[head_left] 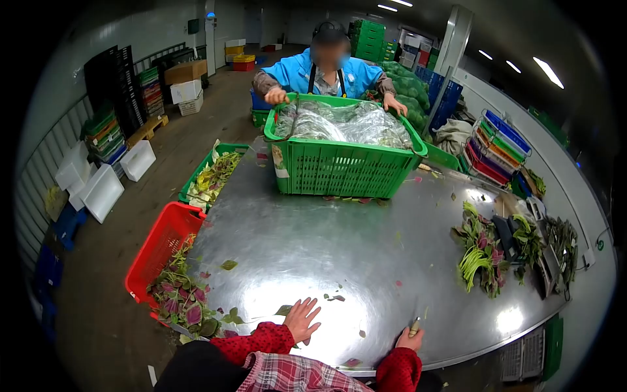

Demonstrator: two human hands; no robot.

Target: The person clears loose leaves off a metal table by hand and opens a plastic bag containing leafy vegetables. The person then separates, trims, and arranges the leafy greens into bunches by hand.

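My left hand lies on the metal table near its front edge, fingers spread, with a few loose leaves beside it. To the right, my right hand is closed around the handle of a small knife that points away from me. Across the table stands a green crate holding clear plastic bags. A co-worker in a blue vest has both hands at the crate's rim. Bunches of leafy greens lie at the table's right.
A red basket with leaves leans at the table's left edge, and a green crate of leaves stands behind it. Colourful stacked crates are at the right. White foam boxes lie on the floor at left.
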